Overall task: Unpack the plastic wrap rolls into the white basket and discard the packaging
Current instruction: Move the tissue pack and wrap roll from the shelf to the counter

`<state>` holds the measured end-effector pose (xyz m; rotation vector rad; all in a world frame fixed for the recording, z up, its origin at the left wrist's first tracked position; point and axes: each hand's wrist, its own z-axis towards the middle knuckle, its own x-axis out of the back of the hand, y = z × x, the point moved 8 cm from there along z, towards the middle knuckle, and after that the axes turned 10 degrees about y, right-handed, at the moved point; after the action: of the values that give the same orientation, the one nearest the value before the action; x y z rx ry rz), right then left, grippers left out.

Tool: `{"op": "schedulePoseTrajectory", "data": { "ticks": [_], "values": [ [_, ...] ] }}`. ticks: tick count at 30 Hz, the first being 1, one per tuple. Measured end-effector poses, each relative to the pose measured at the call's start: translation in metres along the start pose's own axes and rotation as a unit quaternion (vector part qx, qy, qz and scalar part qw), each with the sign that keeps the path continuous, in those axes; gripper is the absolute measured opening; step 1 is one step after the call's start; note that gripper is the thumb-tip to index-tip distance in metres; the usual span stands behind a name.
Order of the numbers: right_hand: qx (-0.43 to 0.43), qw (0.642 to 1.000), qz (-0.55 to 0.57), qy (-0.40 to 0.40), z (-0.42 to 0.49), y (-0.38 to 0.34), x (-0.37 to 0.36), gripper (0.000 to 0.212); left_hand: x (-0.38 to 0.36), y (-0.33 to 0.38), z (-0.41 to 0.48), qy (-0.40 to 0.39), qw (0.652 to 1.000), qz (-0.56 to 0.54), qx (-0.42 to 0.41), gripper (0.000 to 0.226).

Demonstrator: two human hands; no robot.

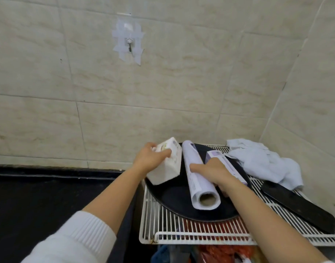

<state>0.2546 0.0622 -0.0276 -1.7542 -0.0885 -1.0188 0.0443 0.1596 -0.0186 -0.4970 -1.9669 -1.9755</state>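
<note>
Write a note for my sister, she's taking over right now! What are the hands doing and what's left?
Left hand: gripping the white box, tilted on the black pan.
Right hand: fingers on the bare roll, lying in the pan; also resting on the purple box beside it.
Pan sits on the white rack.
Done: one roll looks unpacked.
Left: empty both boxes, bin the packaging. No bin in view.
</note>
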Motion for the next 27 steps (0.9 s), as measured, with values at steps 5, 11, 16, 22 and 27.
{"op": "schedulePoseTrajectory", "data": {
  "ticks": [5,11,16,22,27],
  "values": [
    [0.034,0.993,0.107,-0.037,-0.023,-0.057,-0.018,0.050,0.084,-0.022,0.003,0.064,0.990,-0.126,0.020,0.066],
    [0.086,0.979,0.101,-0.156,-0.073,-0.144,-0.134,0.049,0.194,-0.112,0.008,0.173,0.979,-0.098,0.038,0.076],
    [0.068,0.973,0.054,-0.214,-0.122,-0.164,-0.287,0.050,0.276,-0.236,-0.004,0.236,0.965,0.020,0.109,0.081],
    [0.018,0.977,0.011,-0.213,-0.180,-0.139,-0.431,0.057,0.342,-0.377,-0.024,0.217,0.947,0.128,0.199,0.082],
    [0.019,0.982,-0.050,-0.179,-0.220,-0.130,-0.499,0.052,0.380,-0.439,-0.033,0.209,0.929,0.237,0.191,0.082]
  ]
}}
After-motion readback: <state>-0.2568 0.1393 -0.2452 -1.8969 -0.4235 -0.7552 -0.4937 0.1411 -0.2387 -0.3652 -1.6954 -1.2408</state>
